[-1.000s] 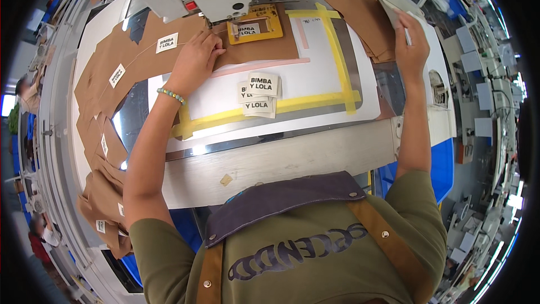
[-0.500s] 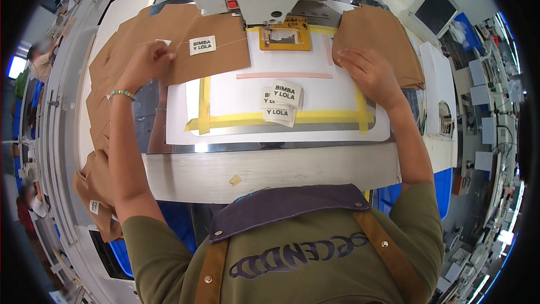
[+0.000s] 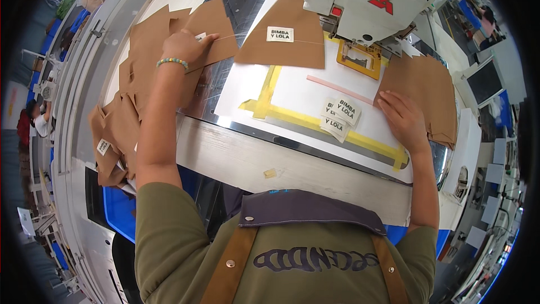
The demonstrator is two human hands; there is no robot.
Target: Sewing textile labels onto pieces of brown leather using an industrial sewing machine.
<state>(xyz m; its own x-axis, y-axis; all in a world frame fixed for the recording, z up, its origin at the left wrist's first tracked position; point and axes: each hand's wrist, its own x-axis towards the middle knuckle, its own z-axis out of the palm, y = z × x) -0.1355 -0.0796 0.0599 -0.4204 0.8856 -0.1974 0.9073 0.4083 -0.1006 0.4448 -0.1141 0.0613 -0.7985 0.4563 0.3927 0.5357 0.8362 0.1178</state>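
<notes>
My left hand point(image 3: 188, 50) is closed on a brown fabric panel point(image 3: 225, 36) at the left, with a bit of white label showing by its fingers. A thin thread runs from there toward another brown panel point(image 3: 256, 50), which bears a white label point(image 3: 280, 34) and lies left of the sewing machine. My right hand point(image 3: 402, 121) rests with extended fingers on the left edge of a stack of brown panels point(image 3: 430, 98). Its thumb is mostly hidden. Between the hands, several loose white labels point(image 3: 345, 114) lie overlapping on a white, yellow-taped board point(image 3: 304, 98).
The white sewing machine head point(image 3: 365, 5) stands over the board, its yellow clamp frame point(image 3: 359, 59) beneath. More brown panels point(image 3: 115, 135) hang at the left table edge, above a blue bin point(image 3: 118, 211). A screen point(image 3: 484, 84) is at the right. Other people sit far left.
The view has turned, and the scene sits farther right. My left hand and its panel have drawn apart from the labelled panel, with thread stretched between. My right hand stays at the stack's edge.
</notes>
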